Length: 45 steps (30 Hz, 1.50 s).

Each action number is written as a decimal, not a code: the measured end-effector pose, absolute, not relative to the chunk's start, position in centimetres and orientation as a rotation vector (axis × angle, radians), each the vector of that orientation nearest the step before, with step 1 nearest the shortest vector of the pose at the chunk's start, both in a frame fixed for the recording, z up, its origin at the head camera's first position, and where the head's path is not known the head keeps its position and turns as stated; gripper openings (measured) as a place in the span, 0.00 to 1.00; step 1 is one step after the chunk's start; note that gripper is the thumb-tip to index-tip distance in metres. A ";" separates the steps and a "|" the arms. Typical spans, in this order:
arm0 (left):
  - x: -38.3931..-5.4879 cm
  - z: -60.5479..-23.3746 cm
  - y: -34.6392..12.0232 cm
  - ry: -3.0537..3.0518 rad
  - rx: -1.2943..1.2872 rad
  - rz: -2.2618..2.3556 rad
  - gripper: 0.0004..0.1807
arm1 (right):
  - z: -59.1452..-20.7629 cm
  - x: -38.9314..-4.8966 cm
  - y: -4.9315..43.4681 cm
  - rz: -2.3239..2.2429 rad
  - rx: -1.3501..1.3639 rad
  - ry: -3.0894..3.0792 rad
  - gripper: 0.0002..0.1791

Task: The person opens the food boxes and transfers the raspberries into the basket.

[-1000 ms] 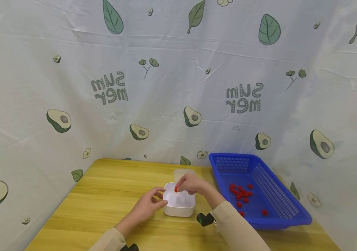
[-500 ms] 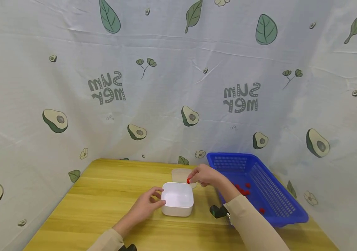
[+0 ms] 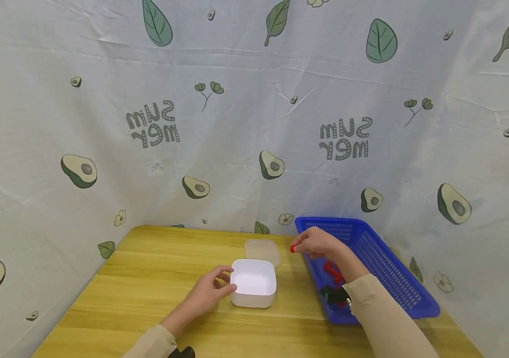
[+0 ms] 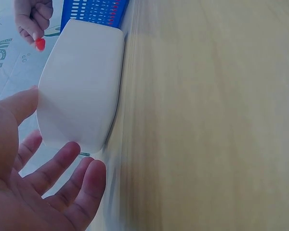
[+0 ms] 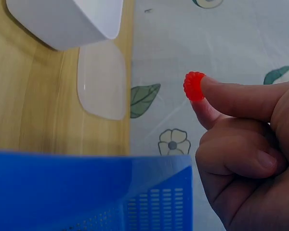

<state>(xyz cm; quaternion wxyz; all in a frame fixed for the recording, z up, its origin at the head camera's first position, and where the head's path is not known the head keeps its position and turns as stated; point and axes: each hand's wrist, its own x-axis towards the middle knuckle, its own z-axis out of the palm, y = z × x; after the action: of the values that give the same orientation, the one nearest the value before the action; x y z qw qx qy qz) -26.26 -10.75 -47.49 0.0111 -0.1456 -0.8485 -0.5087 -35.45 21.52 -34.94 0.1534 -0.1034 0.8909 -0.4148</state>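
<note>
My right hand [image 3: 323, 244] pinches a red raspberry [image 5: 194, 86] between thumb and index finger, above the left rim of the blue basket [image 3: 415, 293]. Its other fingers are curled in, as the right wrist view shows. A white square box [image 3: 253, 300] stands on the table, its inside bare where visible. My left hand [image 3: 207, 294] rests at the box's left side, with the thumb at the rim and the other fingers loosely spread. Several more red raspberries [image 3: 329, 268] lie in the basket, partly hidden by my right arm.
A translucent flat lid [image 3: 262, 250] lies on the wooden table [image 3: 169, 263] just behind the box. The basket stands at the table's right side. A printed cloth [image 3: 236, 124] hangs behind the table.
My right hand has moved right, from over the white box to the basket's left rim, with the raspberry still pinched. My left hand stays at the box.
</note>
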 end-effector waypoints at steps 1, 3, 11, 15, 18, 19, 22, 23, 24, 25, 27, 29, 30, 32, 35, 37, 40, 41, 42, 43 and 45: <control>-26.2 -47.4 -10.7 -2.645 -0.457 -1.588 0.24 | -34.9 -35.5 21.9 -1.194 -0.294 2.556 0.10; -26.2 -47.3 -10.7 -2.642 -0.456 -1.593 0.24 | -34.7 -35.6 22.7 -1.205 -0.287 2.559 0.11; -26.3 -47.4 -10.8 -2.638 -0.464 -1.592 0.23 | -34.1 -36.0 25.0 -1.214 -0.249 2.563 0.13; -26.5 -47.6 -10.9 -2.639 -0.469 -1.595 0.23 | -34.2 -36.2 26.2 -1.167 -0.235 2.599 0.14; -26.5 -47.8 -11.0 -2.644 -0.470 -1.593 0.23 | -34.6 -36.3 27.3 -1.120 -0.229 2.627 0.14; -26.5 -47.9 -11.0 -2.644 -0.472 -1.592 0.24 | -34.7 -36.3 27.7 -1.113 -0.217 2.633 0.13; -26.5 -48.0 -11.0 -2.640 -0.484 -1.597 0.24 | -35.1 -36.4 28.8 -1.117 -0.198 2.627 0.14; -26.5 -48.0 -11.0 -2.638 -0.485 -1.600 0.24 | -35.1 -36.4 29.1 -1.123 -0.189 2.623 0.14; -26.5 -48.1 -11.0 -2.636 -0.486 -1.602 0.24 | -35.2 -36.4 29.4 -1.131 -0.181 2.620 0.14; -26.6 -48.1 -11.0 -2.634 -0.488 -1.604 0.24 | -35.3 -36.4 29.6 -1.137 -0.171 2.615 0.15; -26.6 -48.1 -11.0 -2.633 -0.488 -1.605 0.24 | -35.4 -36.4 30.1 -1.133 -0.177 2.613 0.15; -26.6 -48.0 -11.0 -2.635 -0.484 -1.599 0.24 | -35.6 -36.5 30.5 -1.127 -0.165 2.626 0.16; -26.5 -48.0 -11.0 -2.635 -0.482 -1.596 0.24 | -35.7 -36.5 30.7 -1.119 -0.164 2.632 0.16; -26.5 -48.0 -11.0 -2.636 -0.478 -1.592 0.24 | -36.0 -36.6 31.1 -1.095 -0.154 2.654 0.16; -26.4 -48.1 -10.9 -2.640 -0.474 -1.593 0.23 | -36.5 -36.8 31.7 -1.076 -0.121 2.673 0.15; -26.3 -48.1 -10.9 -2.647 -0.471 -1.595 0.23 | -36.9 -36.8 32.0 -1.068 -0.094 2.679 0.14; -26.2 -48.0 -10.8 -2.655 -0.462 -1.599 0.24 | -37.2 -36.8 32.4 -1.071 -0.043 2.673 0.13; -26.2 -48.0 -10.7 -2.655 -0.460 -1.598 0.24 | -37.3 -36.8 32.5 -1.070 -0.035 2.670 0.13; -26.2 -47.9 -10.7 -2.657 -0.458 -1.593 0.24 | -37.3 -36.8 32.6 -1.073 -0.027 2.667 0.13; -26.2 -47.8 -10.7 -2.657 -0.453 -1.591 0.25 | -37.4 -36.8 32.8 -1.073 -0.030 2.667 0.13; -26.2 -47.7 -10.7 -2.657 -0.446 -1.583 0.25 | -37.4 -36.9 33.0 -1.072 -0.031 2.670 0.12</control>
<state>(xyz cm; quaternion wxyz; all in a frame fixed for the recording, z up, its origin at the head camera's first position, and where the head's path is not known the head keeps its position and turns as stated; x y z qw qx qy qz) -26.21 -10.74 -47.71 0.0086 -0.1428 -0.8503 -0.5065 -36.88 32.98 -37.39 0.1321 -0.0105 0.9199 -0.3692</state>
